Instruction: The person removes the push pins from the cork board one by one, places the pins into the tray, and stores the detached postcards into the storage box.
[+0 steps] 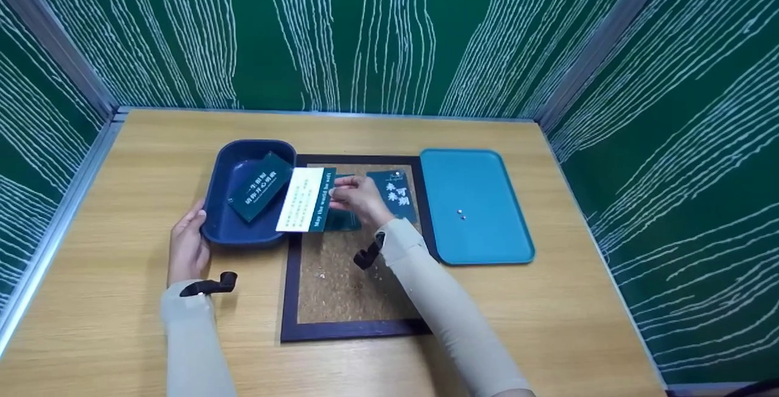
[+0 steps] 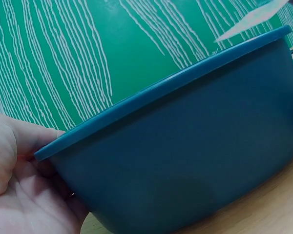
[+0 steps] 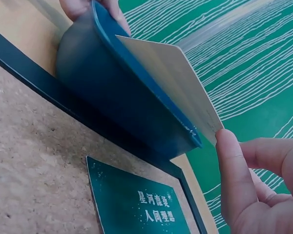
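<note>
My right hand (image 1: 363, 202) pinches the edge of a white-and-green printed card (image 1: 303, 200) between thumb and fingers. The card is raised and overlaps the right rim of a dark blue plastic basin (image 1: 244, 242). At the basin's left side, my left hand (image 1: 188, 246) grips the rim, thumb on top and fingers beneath, as the left wrist view shows. Inside the basin lies a dark green card (image 1: 258, 185) with white writing. Under and beside my right hand, a green card (image 1: 344, 219) and another green card (image 1: 398, 202) lie on the cork board (image 1: 338, 290).
A turquoise tray (image 1: 487, 181) stands right of the board, with small shiny pins (image 1: 461, 214) on it. Another small shiny piece (image 1: 321, 275) is on the cork. Green panels (image 1: 389, 38) with white lines enclose the wooden table (image 1: 584, 324) at the back and sides.
</note>
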Demonstrator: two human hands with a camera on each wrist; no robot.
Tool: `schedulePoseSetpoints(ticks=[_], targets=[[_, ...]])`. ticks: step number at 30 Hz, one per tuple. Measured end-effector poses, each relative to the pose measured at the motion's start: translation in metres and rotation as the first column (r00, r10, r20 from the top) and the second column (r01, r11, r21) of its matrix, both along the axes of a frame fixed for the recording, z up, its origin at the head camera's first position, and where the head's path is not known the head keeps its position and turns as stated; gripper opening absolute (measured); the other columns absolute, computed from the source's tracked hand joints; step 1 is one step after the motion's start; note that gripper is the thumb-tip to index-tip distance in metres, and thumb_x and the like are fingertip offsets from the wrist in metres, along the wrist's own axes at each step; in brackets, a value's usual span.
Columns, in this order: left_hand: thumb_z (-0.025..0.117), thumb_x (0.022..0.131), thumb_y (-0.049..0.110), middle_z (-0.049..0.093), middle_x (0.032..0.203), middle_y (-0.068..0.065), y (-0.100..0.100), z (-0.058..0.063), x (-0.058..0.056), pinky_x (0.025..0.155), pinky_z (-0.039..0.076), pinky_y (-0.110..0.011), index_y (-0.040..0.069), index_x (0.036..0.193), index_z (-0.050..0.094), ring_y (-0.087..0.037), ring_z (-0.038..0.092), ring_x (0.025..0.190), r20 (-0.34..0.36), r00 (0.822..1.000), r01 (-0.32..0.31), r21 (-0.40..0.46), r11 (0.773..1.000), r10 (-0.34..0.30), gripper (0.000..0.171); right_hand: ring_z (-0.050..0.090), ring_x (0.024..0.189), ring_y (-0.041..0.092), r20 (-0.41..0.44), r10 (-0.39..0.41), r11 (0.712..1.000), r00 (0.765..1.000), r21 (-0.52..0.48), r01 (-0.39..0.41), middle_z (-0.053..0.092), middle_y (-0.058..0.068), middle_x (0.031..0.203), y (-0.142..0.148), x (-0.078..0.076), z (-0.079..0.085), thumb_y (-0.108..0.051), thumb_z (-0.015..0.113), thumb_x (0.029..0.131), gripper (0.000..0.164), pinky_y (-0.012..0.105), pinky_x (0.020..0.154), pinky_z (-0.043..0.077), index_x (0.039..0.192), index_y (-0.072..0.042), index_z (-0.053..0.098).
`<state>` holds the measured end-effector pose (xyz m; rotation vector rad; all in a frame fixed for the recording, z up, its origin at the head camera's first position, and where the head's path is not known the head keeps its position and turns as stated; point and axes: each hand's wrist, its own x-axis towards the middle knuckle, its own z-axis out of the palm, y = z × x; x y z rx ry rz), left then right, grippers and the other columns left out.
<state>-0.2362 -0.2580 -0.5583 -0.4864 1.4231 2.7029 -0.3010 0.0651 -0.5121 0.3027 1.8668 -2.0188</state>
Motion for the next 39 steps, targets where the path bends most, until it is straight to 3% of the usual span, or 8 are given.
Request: schedulePoseSetpoints(ticks=[15,23,32,39], targets=[[0.038,0.104,0.018,0.013,0.163,0.004,-0.001,-0.002,-0.002,0.12,0.016,-0.023,0.012,0.153,0.024,-0.006,0.012,0.149,0.023,1.0,-0.008,-0.02,1.0,0.008,0.051,0.069,0.078,0.02,0.044,0.013,0.999,0.999,0.036,-0.014,0.061,0.015,0.105,-0.026,-0.013,-0.007,0.003,0.066,0.085,0.03,0.028,0.076,0.06,0.114,-0.004,0.061],[0.036,0.104,0.014,0.018,0.162,-0.001,0.001,-0.004,-0.002,0.119,0.023,-0.026,0.007,0.152,0.024,-0.011,0.021,0.147,-0.009,1.0,-0.01,0.01,1.0,0.01,0.05,0.07,0.072,0.018,0.055,-0.026,0.998,0.998,0.055,0.023,0.064,0.013,0.099,-0.045,-0.022,-0.009,0.004,0.066,0.085,0.027,0.027,0.072,0.06,0.111,-0.004,0.062],[0.038,0.104,0.017,0.019,0.162,0.002,0.001,-0.003,-0.003,0.119,0.022,-0.025,0.01,0.152,0.027,-0.009,0.02,0.147,0.022,1.0,-0.015,-0.014,1.0,0.015,0.05,0.07,0.073,0.018,0.036,-0.013,0.995,0.999,0.096,0.01,0.064,0.013,0.1,-0.059,-0.03,-0.01,0.004,0.064,0.085,0.037,0.026,0.071,0.06,0.122,0.002,0.058],[0.038,0.104,0.017,0.017,0.162,0.001,-0.001,-0.005,-0.004,0.119,0.021,-0.024,0.01,0.153,0.024,-0.009,0.018,0.148,0.01,1.0,-0.023,-0.004,1.0,0.023,0.051,0.07,0.071,0.018,0.019,-0.007,0.995,1.0,0.101,0.005,0.064,0.012,0.096,-0.071,-0.032,-0.007,0.007,0.063,0.084,0.026,0.026,0.07,0.06,0.107,-0.002,0.063]])
